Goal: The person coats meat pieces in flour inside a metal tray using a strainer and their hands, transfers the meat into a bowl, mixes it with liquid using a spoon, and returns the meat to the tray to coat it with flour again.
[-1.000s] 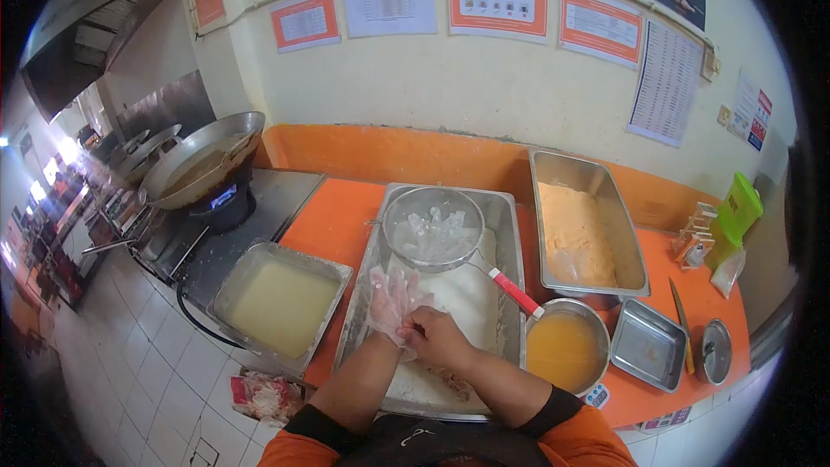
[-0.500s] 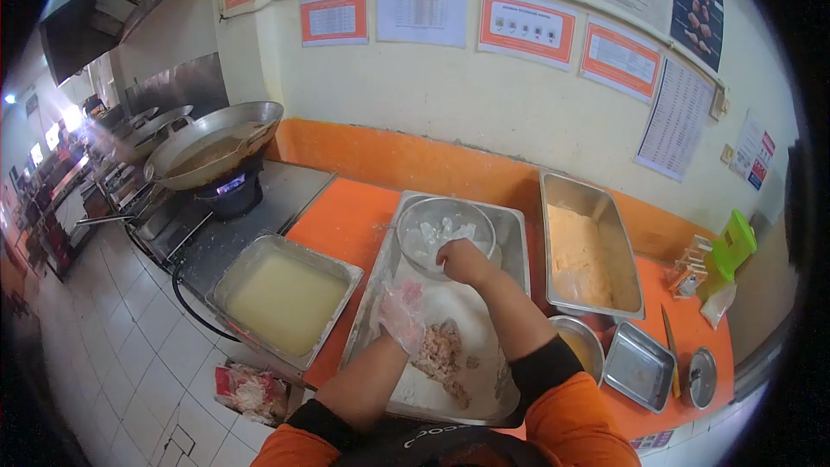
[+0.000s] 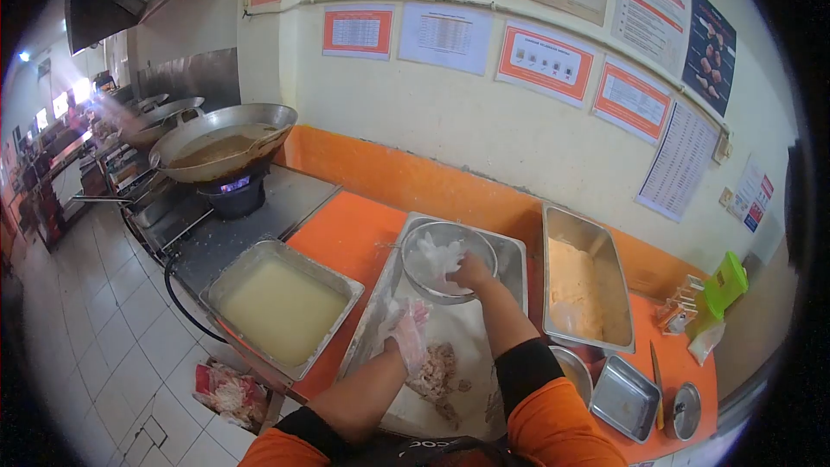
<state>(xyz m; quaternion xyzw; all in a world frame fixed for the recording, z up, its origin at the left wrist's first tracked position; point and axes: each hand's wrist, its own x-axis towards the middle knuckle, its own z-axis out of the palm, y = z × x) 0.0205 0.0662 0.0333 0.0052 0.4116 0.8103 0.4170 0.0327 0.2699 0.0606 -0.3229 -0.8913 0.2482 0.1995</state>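
Observation:
My right hand [image 3: 471,272] is bare and closed on a crumpled, translucent plastic glove [image 3: 439,252] over the round metal bowl [image 3: 495,251]. The bowl rests at the far end of a long metal tray [image 3: 516,294] holding white flour [image 3: 471,329]. My left hand [image 3: 406,333] wears a clear plastic glove. It hovers over the left part of the flour, fingers loosely apart under the plastic, with nothing visible in them. Just below it, floured meat pieces [image 3: 435,374] lie in a heap on the flour.
Left stands a pan of pale liquid [image 3: 281,303]; beyond it, a large wok [image 3: 226,151] sits over a lit burner. Right are a deep pan of orange powder [image 3: 575,281], a small metal tray [image 3: 624,398], a knife [image 3: 657,372] and a green container [image 3: 724,284]. A red-and-white bag [image 3: 232,391] lies low left.
My right hand has shifted slightly within the bowl, and the plastic glove now stands bunched up at its fingers. My left hand stays above the flour. The head view has shifted a little.

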